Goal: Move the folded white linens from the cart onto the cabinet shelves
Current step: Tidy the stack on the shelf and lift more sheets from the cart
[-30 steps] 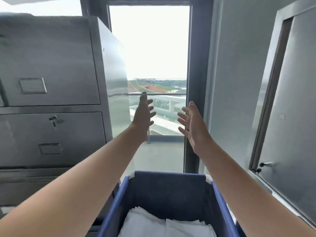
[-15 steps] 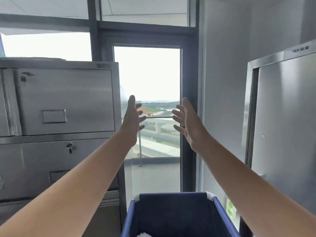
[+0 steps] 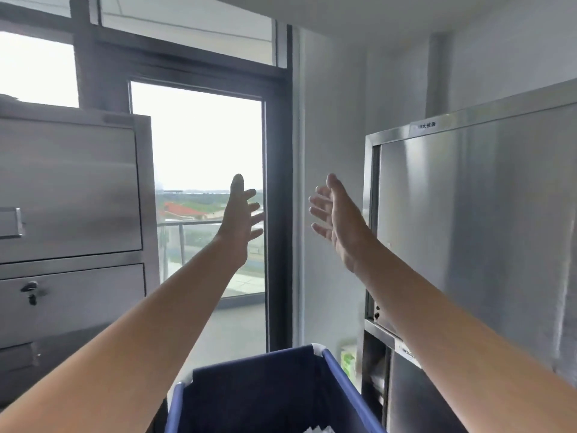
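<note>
small label (image 3: 427, 125) on cabinet (image 3: 487, 214), characters unreadable

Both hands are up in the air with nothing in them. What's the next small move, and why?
Probably lower both hands into the blue cart to grip the white linens. The left hand and right hand hang open in front of the window, holding nothing, and the linens barely show at the bottom.

A sliver of folded white linens (image 3: 318, 429) lies low inside the blue fabric cart (image 3: 352, 382).
</note>
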The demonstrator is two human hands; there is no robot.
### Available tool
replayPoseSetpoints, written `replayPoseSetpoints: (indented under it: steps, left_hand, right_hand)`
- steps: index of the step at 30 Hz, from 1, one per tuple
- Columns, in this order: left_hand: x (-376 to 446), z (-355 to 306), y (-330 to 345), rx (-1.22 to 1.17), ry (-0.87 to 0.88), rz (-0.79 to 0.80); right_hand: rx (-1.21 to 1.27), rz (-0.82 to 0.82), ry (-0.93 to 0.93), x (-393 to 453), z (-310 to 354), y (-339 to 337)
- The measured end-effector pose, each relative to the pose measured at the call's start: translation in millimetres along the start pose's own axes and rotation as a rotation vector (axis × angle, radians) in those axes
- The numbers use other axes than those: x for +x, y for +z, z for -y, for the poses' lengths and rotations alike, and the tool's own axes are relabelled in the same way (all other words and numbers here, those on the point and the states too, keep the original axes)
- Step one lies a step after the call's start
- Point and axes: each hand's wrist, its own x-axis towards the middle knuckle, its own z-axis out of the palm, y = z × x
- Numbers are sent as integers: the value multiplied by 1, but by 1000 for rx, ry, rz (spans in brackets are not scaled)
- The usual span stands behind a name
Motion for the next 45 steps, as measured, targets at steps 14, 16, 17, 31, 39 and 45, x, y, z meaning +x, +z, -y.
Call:
replayPoseSetpoints:
  steps: [14,16,17,31,39,45]
  left_hand:
    - [-52,-22,167,-148,-11,300]
    - [-67,-23,195,-172,-35,362]
    - [-75,-23,208,-190,-49,391]
    - [-211,-33,370,-362,-195,766]
    - [-287,-53,453,-427,-217,1013]
    - [-341,-73,504,-504,-288,1274]
  right_hand:
    - [-97,-335,-27,-74,81,-148]
    - [-121,-393,-31,-93,95,-173]
    - [-139,-419,-33,-103,102,-185]
    - [-294,-800,-52,-260,189,-301]
    - [-432,-1049,-98,-342,233,-338]
    - [-521,-1259,-169,-392,265,-344]
